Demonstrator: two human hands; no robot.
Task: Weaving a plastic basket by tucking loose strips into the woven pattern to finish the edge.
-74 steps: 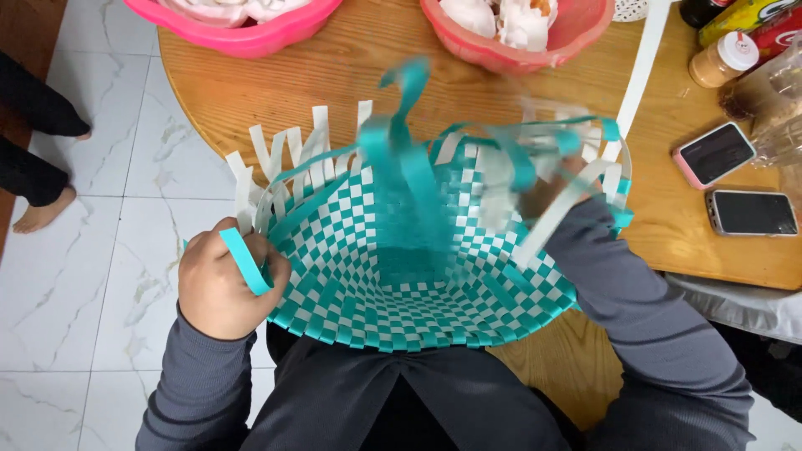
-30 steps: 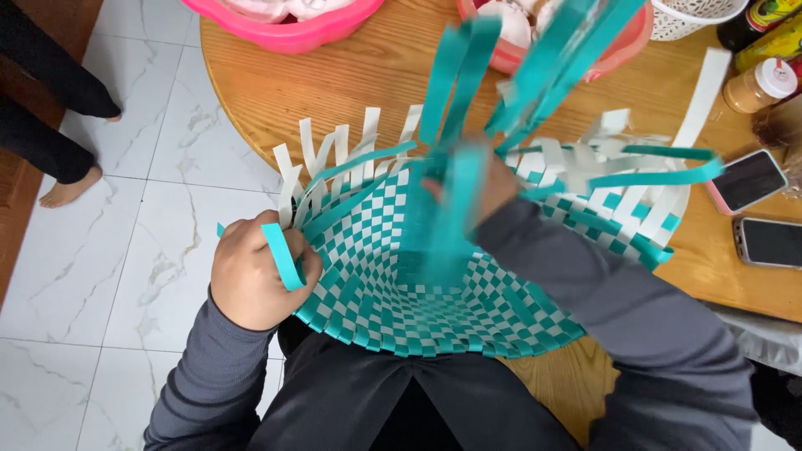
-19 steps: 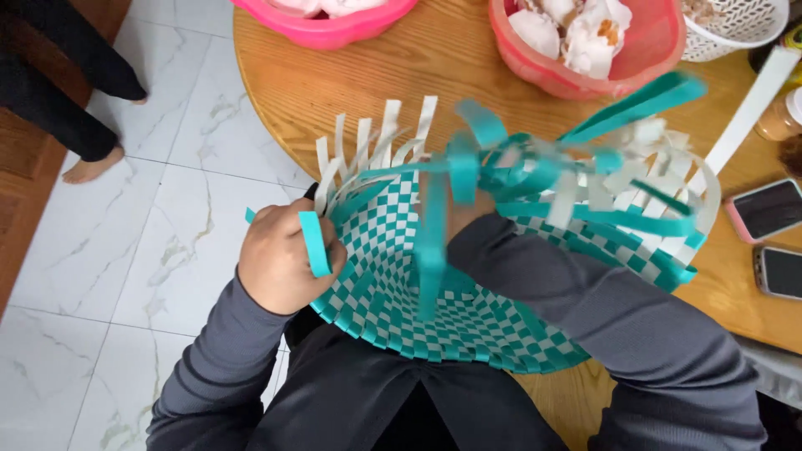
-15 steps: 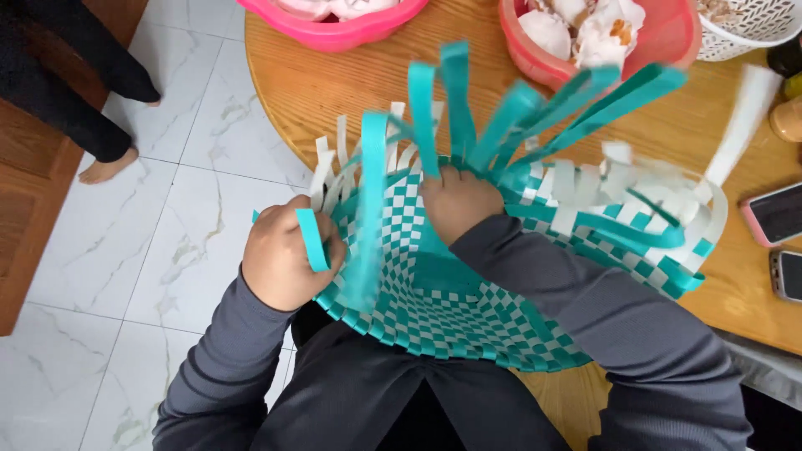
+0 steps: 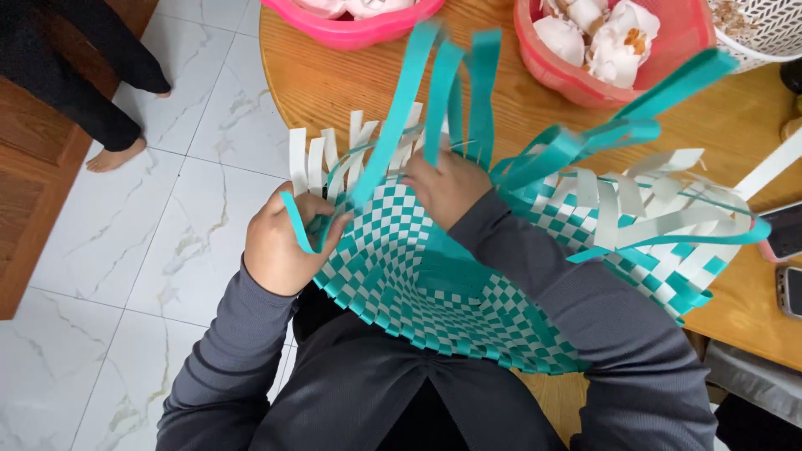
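Woven basket [image 5: 468, 301], frame centre: left hand [image 5: 280, 242] fingers pinch a teal strip [image 5: 294, 221], right hand [image 5: 447, 188] grips upright strips [image 5: 468, 92]; best kept taut and aligned.

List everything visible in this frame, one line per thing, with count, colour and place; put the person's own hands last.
woven basket: one, teal and white checker, half-made, on the person's lap against the table edge
loose strips: many, teal and white, standing up from the basket rim
round table: one, wooden, ahead
pink bowl: one, top centre
red bowl: one, holding pale lumps, top right
patterned white basket: one, top right corner
phones: two, right edge
another person's legs: dark-clothed, barefoot, top left
left hand: grip closed on a teal strip
right hand: inside the basket, among strips
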